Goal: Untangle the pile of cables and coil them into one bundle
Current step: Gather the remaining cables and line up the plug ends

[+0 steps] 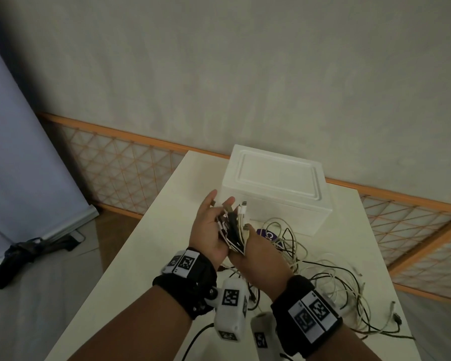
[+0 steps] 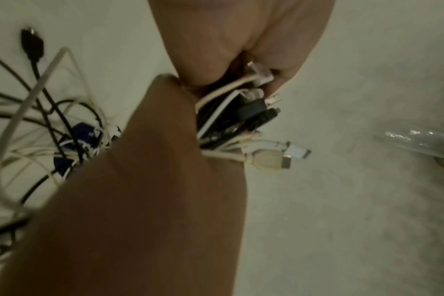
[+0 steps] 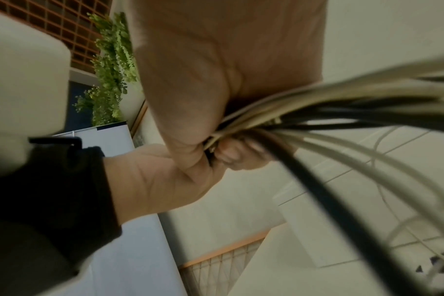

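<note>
Both hands meet above the white table (image 1: 164, 230), holding one bunch of cable ends (image 1: 234, 223). My left hand (image 1: 207, 231) has its palm turned toward the bunch; two digits point up and the lower fingers curl round the cables. My right hand (image 1: 258, 254) grips the bunch from the right, its back toward the head camera. In the left wrist view, black and white plugs (image 2: 254, 120) stick out between the left hand (image 2: 228, 40) and right hand (image 2: 152, 180). The strands (image 3: 317, 104) fan out from the right hand (image 3: 216, 60). The rest trails into a loose tangle (image 1: 323, 285) on the table.
A closed white foam box (image 1: 276, 178) stands just beyond the hands. A purple-blue label (image 1: 267, 234) lies among the cables. The table's left edge and far right corner are near. A wooden lattice rail (image 1: 120, 168) runs behind, and a dark bag (image 1: 24, 250) lies on the floor.
</note>
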The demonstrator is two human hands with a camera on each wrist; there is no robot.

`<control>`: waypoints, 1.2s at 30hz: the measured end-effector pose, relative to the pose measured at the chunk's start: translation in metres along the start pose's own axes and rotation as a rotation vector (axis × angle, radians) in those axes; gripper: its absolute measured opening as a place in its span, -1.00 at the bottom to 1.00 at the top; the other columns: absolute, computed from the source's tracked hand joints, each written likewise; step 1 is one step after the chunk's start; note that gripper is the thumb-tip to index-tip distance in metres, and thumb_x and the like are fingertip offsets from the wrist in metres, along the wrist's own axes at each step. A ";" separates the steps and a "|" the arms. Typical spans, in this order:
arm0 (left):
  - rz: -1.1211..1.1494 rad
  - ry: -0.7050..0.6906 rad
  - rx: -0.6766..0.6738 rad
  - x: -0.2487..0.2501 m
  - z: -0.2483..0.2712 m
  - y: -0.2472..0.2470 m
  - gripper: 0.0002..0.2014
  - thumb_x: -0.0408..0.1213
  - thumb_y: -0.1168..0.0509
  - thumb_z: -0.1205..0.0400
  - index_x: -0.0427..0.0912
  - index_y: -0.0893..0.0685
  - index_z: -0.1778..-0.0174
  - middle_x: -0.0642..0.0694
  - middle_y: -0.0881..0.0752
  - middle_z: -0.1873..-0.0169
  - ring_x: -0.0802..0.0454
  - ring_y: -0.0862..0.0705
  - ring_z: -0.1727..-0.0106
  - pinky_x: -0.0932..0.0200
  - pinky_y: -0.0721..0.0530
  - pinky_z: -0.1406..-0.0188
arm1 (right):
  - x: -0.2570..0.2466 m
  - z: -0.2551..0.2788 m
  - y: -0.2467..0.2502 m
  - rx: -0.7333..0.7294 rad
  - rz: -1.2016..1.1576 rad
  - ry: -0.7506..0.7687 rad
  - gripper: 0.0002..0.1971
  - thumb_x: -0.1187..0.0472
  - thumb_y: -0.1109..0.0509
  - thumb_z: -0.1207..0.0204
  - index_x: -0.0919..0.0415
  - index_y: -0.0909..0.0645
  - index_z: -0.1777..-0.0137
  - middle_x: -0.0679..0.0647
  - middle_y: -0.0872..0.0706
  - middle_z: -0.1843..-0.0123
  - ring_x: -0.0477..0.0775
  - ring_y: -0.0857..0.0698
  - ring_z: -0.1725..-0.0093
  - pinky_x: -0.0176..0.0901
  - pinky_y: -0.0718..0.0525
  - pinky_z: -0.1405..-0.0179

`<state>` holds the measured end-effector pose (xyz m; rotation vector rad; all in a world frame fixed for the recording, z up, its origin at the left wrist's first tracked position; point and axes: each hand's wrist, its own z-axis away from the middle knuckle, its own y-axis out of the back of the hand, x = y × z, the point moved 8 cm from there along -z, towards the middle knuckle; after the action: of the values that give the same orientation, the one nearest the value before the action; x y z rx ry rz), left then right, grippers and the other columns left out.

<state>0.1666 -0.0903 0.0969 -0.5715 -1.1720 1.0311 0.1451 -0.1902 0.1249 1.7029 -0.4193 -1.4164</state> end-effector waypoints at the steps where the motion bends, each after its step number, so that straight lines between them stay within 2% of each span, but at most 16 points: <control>1: -0.023 -0.014 -0.005 0.003 0.001 0.000 -0.68 -0.47 -0.18 -0.63 -0.10 -0.67 -0.23 -0.18 -0.78 -0.10 -0.13 -0.80 0.13 -0.03 -0.75 0.10 | 0.000 0.001 0.002 0.012 0.039 -0.006 -0.67 0.04 -0.34 -0.49 0.08 -0.42 -0.21 -0.04 -0.72 0.08 0.00 -0.72 0.10 -0.09 -0.69 0.13; 4: -0.040 -0.004 -0.040 0.006 0.004 -0.002 -0.93 -0.35 -0.31 -0.58 -0.22 -0.69 0.11 -0.11 -0.79 -0.02 -0.14 -0.79 0.05 -0.09 -0.75 -0.05 | 0.003 0.004 0.006 0.030 0.136 -0.058 -0.70 -0.01 -0.34 -0.48 0.09 -0.50 -0.13 -0.01 -0.71 0.06 0.04 -0.70 0.05 -0.10 -0.67 0.10; 5: -0.050 -0.006 -0.063 0.007 0.005 -0.005 -0.93 -0.29 -0.37 -0.54 -0.19 -0.62 0.21 -0.12 -0.78 -0.06 -0.16 -0.78 0.01 -0.13 -0.71 -0.12 | 0.005 0.004 0.007 0.031 0.164 -0.084 -0.72 0.01 -0.34 -0.46 0.10 -0.51 -0.10 -0.01 -0.70 0.07 0.05 -0.70 0.06 -0.10 -0.67 0.11; 7: -0.152 -0.042 -0.112 0.010 0.006 -0.010 -0.77 -0.27 -0.44 -0.43 -0.15 -0.47 0.29 -0.17 -0.77 -0.12 -0.18 -0.77 -0.01 -0.11 -0.71 -0.07 | 0.006 0.003 0.011 0.050 0.204 -0.129 -0.77 0.08 -0.34 -0.41 0.11 -0.51 -0.03 -0.04 -0.67 0.15 0.05 -0.69 0.13 -0.12 -0.67 0.16; 9: -0.321 -0.072 -0.156 0.009 0.007 -0.013 -0.71 -0.39 -0.46 -0.40 -0.13 -0.43 0.23 -0.21 -0.74 -0.18 -0.14 -0.74 -0.02 -0.02 -0.74 0.06 | 0.004 0.001 0.016 0.081 0.227 -0.149 -0.81 0.12 -0.33 -0.38 0.12 -0.51 0.02 -0.07 -0.62 0.22 0.04 -0.65 0.21 -0.13 -0.66 0.22; 12: -0.542 -0.067 -0.188 0.004 0.008 -0.009 -0.43 -0.53 -0.57 -0.31 -0.04 -0.49 -0.11 -0.25 -0.67 -0.25 -0.14 -0.71 -0.10 0.01 -0.71 0.08 | -0.001 -0.001 0.020 0.118 0.297 -0.149 -0.81 0.12 -0.29 -0.40 0.11 -0.51 0.00 -0.08 -0.64 0.20 0.00 -0.63 0.25 -0.16 -0.63 0.30; 15: -0.516 0.026 -0.190 -0.001 0.011 -0.002 -0.20 -0.54 -0.60 -0.25 0.05 -0.45 -0.33 -0.33 -0.63 -0.18 -0.15 -0.71 0.00 0.01 -0.71 0.16 | -0.009 -0.002 0.021 0.154 0.380 -0.102 -0.79 0.13 -0.24 -0.45 0.10 -0.52 -0.08 -0.06 -0.69 0.14 0.01 -0.68 0.21 -0.15 -0.63 0.31; 17: -0.485 0.000 -0.193 0.002 0.012 -0.003 -0.29 -0.62 -0.54 -0.32 0.01 -0.47 -0.29 -0.38 -0.67 -0.14 -0.17 -0.73 0.03 0.00 -0.72 0.15 | -0.014 -0.002 0.018 0.130 0.424 -0.090 -0.78 0.15 -0.24 -0.48 0.13 -0.50 -0.12 -0.03 -0.69 0.11 0.02 -0.65 0.23 -0.17 -0.55 0.32; 19: -0.457 -0.070 -0.201 0.008 0.012 -0.006 -0.46 -0.74 -0.36 -0.44 -0.06 -0.49 -0.15 -0.34 -0.72 -0.05 -0.19 -0.74 0.05 -0.01 -0.73 0.13 | -0.015 -0.003 0.011 0.074 0.415 -0.099 -0.80 0.16 -0.26 -0.47 0.15 -0.51 -0.08 -0.01 -0.68 0.13 0.02 -0.57 0.27 -0.17 -0.51 0.33; 22: -0.459 -0.132 -0.186 0.015 0.012 -0.007 -0.56 -0.79 -0.17 -0.51 -0.11 -0.52 -0.01 -0.21 -0.74 0.16 -0.15 -0.75 0.11 0.02 -0.73 0.14 | -0.012 -0.008 0.004 0.035 0.216 -0.118 -0.91 0.17 -0.33 -0.37 0.11 -0.51 0.15 -0.07 -0.60 0.31 -0.03 -0.60 0.33 -0.23 -0.51 0.43; 24: -0.495 -0.164 -0.188 0.018 0.013 -0.008 -0.63 -0.75 -0.17 -0.52 -0.15 -0.56 0.05 -0.19 -0.72 0.22 -0.16 -0.75 0.11 0.03 -0.71 0.12 | -0.012 -0.013 0.002 0.056 0.093 -0.119 -0.90 0.23 -0.39 -0.33 0.12 -0.51 0.20 -0.06 -0.61 0.34 -0.03 -0.62 0.33 -0.25 -0.52 0.44; 27: -0.489 -0.183 -0.165 0.026 0.012 -0.006 -0.80 -0.62 -0.23 -0.58 -0.23 -0.61 0.20 -0.26 -0.72 0.23 -0.19 -0.74 0.14 -0.01 -0.70 0.08 | -0.013 -0.018 -0.005 0.093 0.041 -0.136 -0.77 0.19 -0.43 -0.31 0.13 -0.54 0.04 -0.02 -0.68 0.20 -0.01 -0.69 0.20 -0.13 -0.68 0.23; 29: -0.438 -0.161 -0.103 0.031 0.008 0.000 -0.80 -0.45 -0.26 -0.65 -0.26 -0.59 0.32 -0.29 -0.73 0.27 -0.18 -0.75 0.19 0.03 -0.71 0.13 | -0.013 -0.020 -0.012 0.106 0.067 -0.148 -0.68 0.14 -0.42 -0.32 0.14 -0.51 -0.06 -0.01 -0.70 0.12 0.01 -0.70 0.13 -0.09 -0.70 0.16; 32: -0.427 -0.151 -0.044 0.034 0.004 0.010 -0.72 -0.35 -0.24 -0.69 -0.31 -0.57 0.36 -0.29 -0.77 0.27 -0.18 -0.77 0.18 0.03 -0.74 0.14 | -0.016 -0.020 -0.016 0.126 0.098 -0.144 -0.66 0.17 -0.39 -0.38 0.16 -0.45 -0.13 0.01 -0.70 0.08 0.05 -0.70 0.09 -0.17 -0.62 0.22; 34: -0.478 -0.170 -0.075 0.035 0.004 0.009 -0.70 -0.37 -0.28 -0.67 -0.30 -0.53 0.41 -0.31 -0.81 0.16 -0.19 -0.79 0.07 -0.03 -0.74 0.03 | -0.019 -0.019 -0.015 0.141 0.100 -0.136 -0.68 0.22 -0.38 -0.39 0.16 -0.42 -0.12 0.02 -0.68 0.11 0.05 -0.68 0.13 -0.21 -0.55 0.30; 36: -0.592 -0.200 -0.107 0.036 0.006 0.010 -0.70 -0.33 -0.38 -0.62 -0.23 -0.57 0.45 -0.30 -0.80 0.10 -0.10 -0.78 0.04 0.06 -0.73 0.04 | -0.018 -0.018 -0.016 0.149 0.104 -0.138 -0.73 0.28 -0.36 -0.38 0.16 -0.40 -0.05 0.00 -0.64 0.20 0.05 -0.63 0.23 -0.24 -0.46 0.43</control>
<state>0.1591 -0.0549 0.1074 -0.1780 -1.4630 0.5253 0.1523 -0.1606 0.1237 1.6798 -0.6957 -1.4621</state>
